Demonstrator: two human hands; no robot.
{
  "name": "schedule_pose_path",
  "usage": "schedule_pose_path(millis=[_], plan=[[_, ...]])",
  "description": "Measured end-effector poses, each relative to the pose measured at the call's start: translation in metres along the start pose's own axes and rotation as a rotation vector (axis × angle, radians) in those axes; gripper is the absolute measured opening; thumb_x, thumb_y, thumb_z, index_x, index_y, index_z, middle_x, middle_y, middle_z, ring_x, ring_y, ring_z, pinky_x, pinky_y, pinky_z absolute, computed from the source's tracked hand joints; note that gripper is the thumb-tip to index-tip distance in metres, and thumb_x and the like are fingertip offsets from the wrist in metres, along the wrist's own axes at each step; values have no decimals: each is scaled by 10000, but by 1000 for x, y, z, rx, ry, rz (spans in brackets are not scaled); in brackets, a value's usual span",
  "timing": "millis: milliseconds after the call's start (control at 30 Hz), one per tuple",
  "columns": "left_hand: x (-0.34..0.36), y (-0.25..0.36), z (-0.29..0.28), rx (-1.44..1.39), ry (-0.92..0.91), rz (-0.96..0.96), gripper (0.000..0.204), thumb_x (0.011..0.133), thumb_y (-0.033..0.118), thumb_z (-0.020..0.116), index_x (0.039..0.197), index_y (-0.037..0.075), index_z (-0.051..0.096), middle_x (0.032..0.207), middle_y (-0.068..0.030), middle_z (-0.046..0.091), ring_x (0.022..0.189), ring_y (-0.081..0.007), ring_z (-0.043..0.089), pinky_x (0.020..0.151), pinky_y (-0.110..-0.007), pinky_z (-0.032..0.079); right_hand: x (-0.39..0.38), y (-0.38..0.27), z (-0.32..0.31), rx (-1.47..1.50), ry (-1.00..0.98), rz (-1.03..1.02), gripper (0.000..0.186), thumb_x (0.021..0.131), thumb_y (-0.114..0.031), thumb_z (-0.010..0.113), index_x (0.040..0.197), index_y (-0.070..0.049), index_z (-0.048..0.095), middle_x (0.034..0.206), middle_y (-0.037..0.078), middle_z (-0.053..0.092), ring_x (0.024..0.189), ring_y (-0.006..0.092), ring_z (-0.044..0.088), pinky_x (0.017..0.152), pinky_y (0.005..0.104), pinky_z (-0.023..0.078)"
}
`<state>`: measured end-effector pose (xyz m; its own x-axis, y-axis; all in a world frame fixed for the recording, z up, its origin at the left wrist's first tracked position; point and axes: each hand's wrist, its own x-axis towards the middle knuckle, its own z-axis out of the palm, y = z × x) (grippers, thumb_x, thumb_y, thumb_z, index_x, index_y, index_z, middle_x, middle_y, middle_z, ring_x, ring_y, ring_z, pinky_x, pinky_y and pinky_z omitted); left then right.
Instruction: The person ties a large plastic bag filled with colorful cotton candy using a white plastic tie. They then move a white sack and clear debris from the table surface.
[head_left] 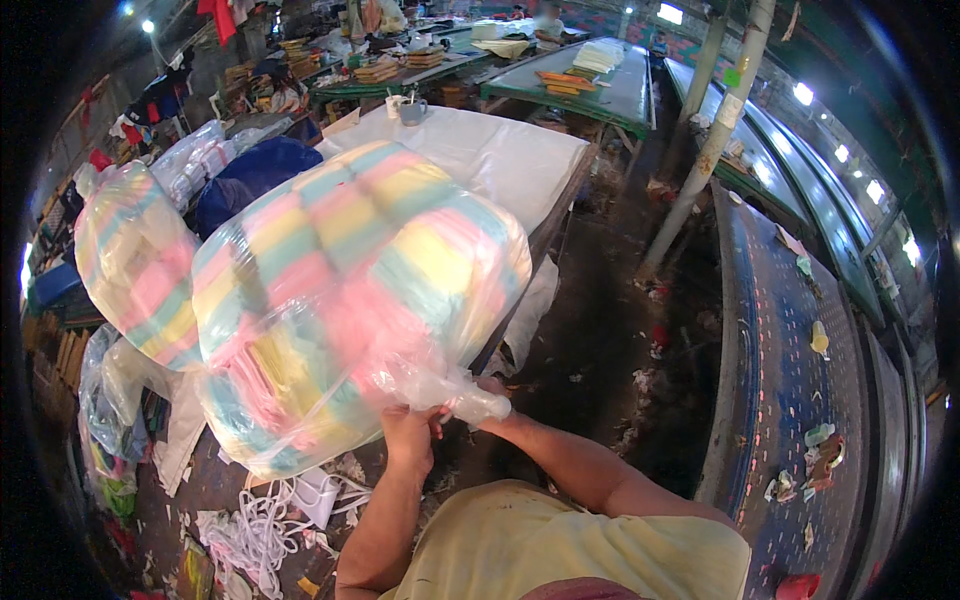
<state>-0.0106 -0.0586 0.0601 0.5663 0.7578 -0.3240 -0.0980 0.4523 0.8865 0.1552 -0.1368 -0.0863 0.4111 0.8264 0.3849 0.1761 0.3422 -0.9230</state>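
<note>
A large clear plastic bag (340,290) fills the middle of the view, packed with folded pastel stacks in pink, yellow, and blue-green. It rests on the near end of a white-covered table (500,150). The bag's gathered neck (470,398) points toward me, bunched and twisted. My left hand (412,428) is closed on the neck from below, thumb and fingers pinched together. On the neck's other side is my right hand (490,388), its fingers curled around the plastic and partly hidden by it.
A second filled plastic bag (140,265) stands at the left, beside a dark blue bundle (255,180). White cords (250,540) and scraps lie on the floor. A post (715,140) and a long blue table (790,400) stand to the right. Cups (405,108) sit on the white-covered table.
</note>
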Motion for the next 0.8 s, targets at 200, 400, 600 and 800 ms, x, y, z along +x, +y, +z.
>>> schedule_pose_path(millis=[200,400,600,800], plan=[[3,-3,1,64,29,79,71,898,-39,763,964,-35,789,825,-116,782,532,-140,601,467,-288,438,-3,31,-6,-442,-23,-23,221,940,-27,804,1150,-96,802,1080,68,825,980,201,795,836,404,637],[7,-7,-2,-11,-6,69,59,924,-46,732,950,-47,786,814,-125,784,533,-147,614,460,-292,444,-28,50,-19,577,-3,231,266,1016,-84,759,1282,-102,769,1235,83,793,1078,253,774,885,423,636],[7,-3,-4,-38,9,23,74,917,-65,718,967,-58,772,800,-136,778,526,-165,634,452,-295,447,2,-11,-4,966,-255,449,430,1105,-381,647,1348,-35,728,1295,136,777,1132,267,738,908,423,606],[1,6,-1,-28,-12,27,90,906,-78,729,978,-48,773,835,-145,790,533,-168,637,449,-297,449,3,-17,-7,1038,-326,371,436,1119,-400,611,1343,-46,731,1289,127,790,1049,236,767,806,441,627]])
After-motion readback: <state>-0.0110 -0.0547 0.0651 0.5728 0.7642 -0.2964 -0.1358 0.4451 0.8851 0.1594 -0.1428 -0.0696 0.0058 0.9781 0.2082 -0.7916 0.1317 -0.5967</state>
